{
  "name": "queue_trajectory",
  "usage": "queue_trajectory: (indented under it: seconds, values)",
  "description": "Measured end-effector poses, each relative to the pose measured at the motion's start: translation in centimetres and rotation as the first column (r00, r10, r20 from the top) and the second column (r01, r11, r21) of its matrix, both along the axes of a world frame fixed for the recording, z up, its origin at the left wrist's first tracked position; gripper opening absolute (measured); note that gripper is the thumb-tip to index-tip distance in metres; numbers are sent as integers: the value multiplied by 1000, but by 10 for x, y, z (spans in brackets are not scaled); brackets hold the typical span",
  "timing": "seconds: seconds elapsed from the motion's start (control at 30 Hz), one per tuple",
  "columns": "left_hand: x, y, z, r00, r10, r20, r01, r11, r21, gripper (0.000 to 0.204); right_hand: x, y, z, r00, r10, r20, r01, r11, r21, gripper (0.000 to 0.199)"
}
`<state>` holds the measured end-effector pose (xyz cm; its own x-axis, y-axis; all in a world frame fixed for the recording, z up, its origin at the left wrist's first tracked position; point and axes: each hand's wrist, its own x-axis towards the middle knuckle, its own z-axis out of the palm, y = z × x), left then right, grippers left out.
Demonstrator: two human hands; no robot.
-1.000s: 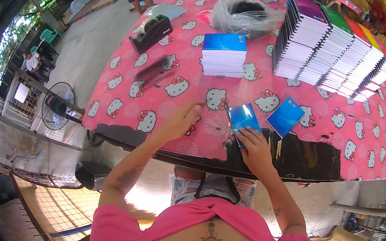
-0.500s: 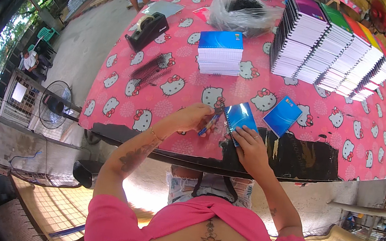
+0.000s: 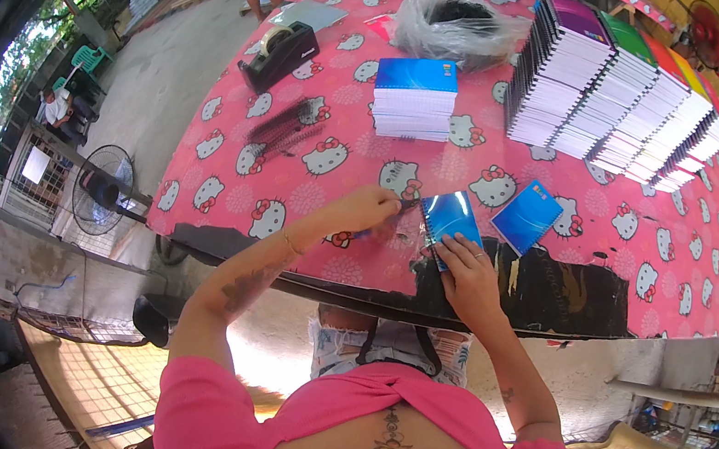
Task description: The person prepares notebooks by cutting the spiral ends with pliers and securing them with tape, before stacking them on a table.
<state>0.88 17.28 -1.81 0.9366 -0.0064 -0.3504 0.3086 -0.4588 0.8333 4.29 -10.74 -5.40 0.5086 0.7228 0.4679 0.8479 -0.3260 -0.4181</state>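
My right hand (image 3: 467,267) lies over the lower part of a small blue spiral notebook (image 3: 450,212) near the table's front edge, fingers laid on its cover. My left hand (image 3: 371,210) is beside the notebook's bound left edge, its fingers pinched together. They grip a slim thing with dark and blue parts, blurred and partly hidden by the hand. A second blue notebook (image 3: 527,219) rests tilted just right of the first. Black binding combs (image 3: 285,132) lie to the left, beyond my left hand.
A stack of blue-topped notebooks (image 3: 414,103) stands farther back. Tall stacks of spiral notebooks (image 3: 563,78) rise at back right. A clear plastic bag (image 3: 454,25) with black contents and a black tape dispenser (image 3: 280,57) are also on the pink patterned table cover (image 3: 327,257).
My left hand has moved slightly up, its fingers now more turned down and covering more of what they hold. My right hand stays on the notebook.
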Motion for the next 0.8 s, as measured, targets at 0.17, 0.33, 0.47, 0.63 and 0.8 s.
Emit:
queue_trajectory:
  seconds: [0.17, 0.33, 0.47, 0.63, 0.8]
  values:
    - [-3, -24, 26, 953, -228, 197, 3, 661, 750, 33, 2, -4, -1, 1000, -27, -13, 27, 999, 24, 44]
    - [-24, 2, 32, 939, -327, 111, 131, 634, 762, 38, 3, -1, -2, 996, -85, -24, 86, 996, 33, 43]
    - [-22, 16, 11, 903, -284, 323, -39, 694, 719, 34, 5, 11, 14, 990, -138, 14, 136, 986, 96, 38]
    - [18, 49, -33, 757, -134, 640, -417, 654, 631, 24, 23, 14, 60, 957, -245, -152, 286, 882, 376, 35]
    - [56, 33, -34, 704, -247, 666, -319, 728, 607, 19, 51, -11, 65, 844, -511, 164, 467, 849, 247, 39]
